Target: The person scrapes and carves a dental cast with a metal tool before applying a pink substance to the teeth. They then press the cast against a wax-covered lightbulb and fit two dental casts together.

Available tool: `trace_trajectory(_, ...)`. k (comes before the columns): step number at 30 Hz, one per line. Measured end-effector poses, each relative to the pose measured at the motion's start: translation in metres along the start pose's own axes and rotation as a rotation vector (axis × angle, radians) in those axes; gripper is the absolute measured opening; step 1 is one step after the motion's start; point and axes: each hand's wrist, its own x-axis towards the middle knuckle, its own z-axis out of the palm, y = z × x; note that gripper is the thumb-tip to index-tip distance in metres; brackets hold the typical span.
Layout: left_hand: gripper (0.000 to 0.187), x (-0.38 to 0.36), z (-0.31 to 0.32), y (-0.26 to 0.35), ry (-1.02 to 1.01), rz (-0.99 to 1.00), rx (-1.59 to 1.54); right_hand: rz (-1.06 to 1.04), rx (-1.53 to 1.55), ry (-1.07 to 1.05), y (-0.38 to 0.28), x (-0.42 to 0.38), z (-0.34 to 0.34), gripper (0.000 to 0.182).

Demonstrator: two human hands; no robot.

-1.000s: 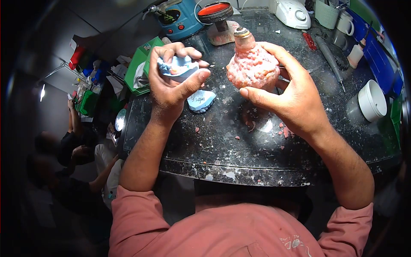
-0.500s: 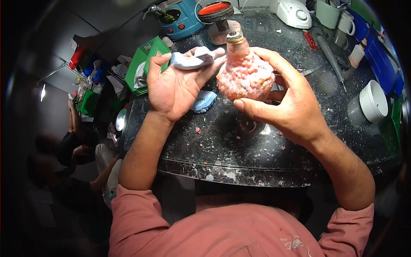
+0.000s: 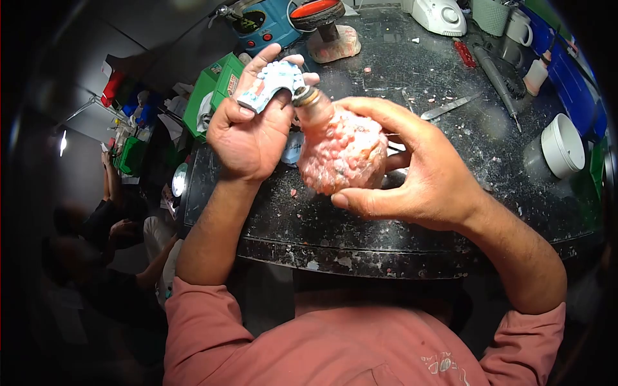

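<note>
My left hand [image 3: 252, 132] is turned palm up and holds a pale blue and white dental model [image 3: 271, 85] with a curved row of teeth against its fingers. My right hand [image 3: 421, 170] is wrapped round a lumpy pink, wax-crusted bottle [image 3: 344, 151]. The bottle tilts to the left, and its metal-ringed neck [image 3: 306, 97] is close to the model; whether they touch I cannot tell. Behind the bottle, a second blue piece [image 3: 293, 149] lies on the table, partly hidden.
On the black table [image 3: 386, 248] stand a blue machine [image 3: 267, 29], a red-topped dish on a stand [image 3: 331, 42] and a white tub [image 3: 562, 146]. A metal knife [image 3: 450, 106] and a grey handpiece [image 3: 496, 80] lie at the right. Co-workers [image 3: 106, 225] are at far left.
The bottle has moved left and down in my right hand and now tilts left. The model in my left hand has been turned, so its teeth show.
</note>
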Motion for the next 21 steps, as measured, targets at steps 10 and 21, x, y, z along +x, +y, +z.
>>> trace_trajectory(10, 0.079, -0.015, 0.019, -0.008, -0.111, 0.070, 0.079, 0.146, 0.083, -0.136, -0.005, -0.004, 0.013, 0.070)
trace_trajectory(21, 0.092, -0.014, 0.019, -0.014, -0.246, 0.173, 0.206, 0.229, 0.069, -0.115, -0.005, -0.005, 0.013, 0.070)
